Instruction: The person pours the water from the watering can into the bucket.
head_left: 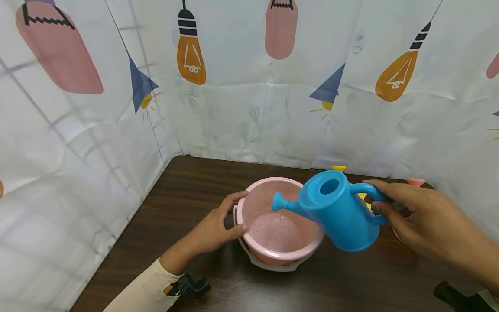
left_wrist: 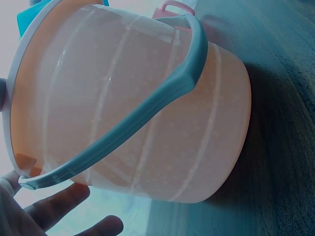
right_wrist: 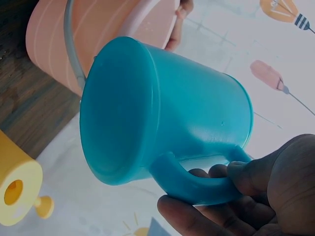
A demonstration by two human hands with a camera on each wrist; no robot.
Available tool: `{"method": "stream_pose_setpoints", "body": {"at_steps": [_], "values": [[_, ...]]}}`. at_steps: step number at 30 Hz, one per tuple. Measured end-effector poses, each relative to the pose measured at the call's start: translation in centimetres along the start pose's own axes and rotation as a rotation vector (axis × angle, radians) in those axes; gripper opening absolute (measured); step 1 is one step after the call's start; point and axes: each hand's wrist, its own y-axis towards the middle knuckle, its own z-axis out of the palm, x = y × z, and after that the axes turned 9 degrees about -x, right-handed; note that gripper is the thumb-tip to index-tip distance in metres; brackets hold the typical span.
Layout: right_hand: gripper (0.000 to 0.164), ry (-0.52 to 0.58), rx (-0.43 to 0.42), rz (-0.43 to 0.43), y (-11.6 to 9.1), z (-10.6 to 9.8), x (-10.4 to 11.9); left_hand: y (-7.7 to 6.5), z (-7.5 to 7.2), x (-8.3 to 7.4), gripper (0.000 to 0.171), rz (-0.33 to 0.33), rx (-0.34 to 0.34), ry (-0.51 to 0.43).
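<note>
A pink bucket (head_left: 308,242) stands on the table, with rippling water visible inside. My left hand (head_left: 216,223) grips its left rim between thumb and fingers. In the left wrist view the bucket's grey-looking handle (left_wrist: 133,120) hangs down across its side. My right hand (head_left: 425,212) holds a blue watering can (head_left: 347,221) by its handle, fingers curled round it. The can tilts left over the bucket, and a thin trickle falls from its spout (head_left: 278,202). From the right wrist, the can's base (right_wrist: 120,113) faces the camera.
Behind the blue can a yellow watering can (right_wrist: 19,182) shows partly. A pink object (head_left: 416,181) stands at the back right, mostly hidden. Small droplets dot the dark wooden table (head_left: 191,186) near its front. A printed white curtain (head_left: 241,125) hangs behind and left.
</note>
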Motion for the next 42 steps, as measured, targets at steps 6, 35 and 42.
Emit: {"method": "stream_pose_setpoints", "body": {"at_steps": [6,35,42], "values": [[0.059,-0.004,0.002,0.002,0.01,0.03,-0.01,-0.04,-0.03,-0.02,0.076,0.005,0.007,0.002],[0.056,0.001,-0.003,0.018,0.11,0.02,-0.12,0.01,0.0,0.04,0.076,-0.007,0.005,-0.002],[0.052,-0.002,0.001,0.003,0.09,0.04,-0.13,-0.01,0.01,0.0,0.076,-0.005,0.002,-0.008]]}}
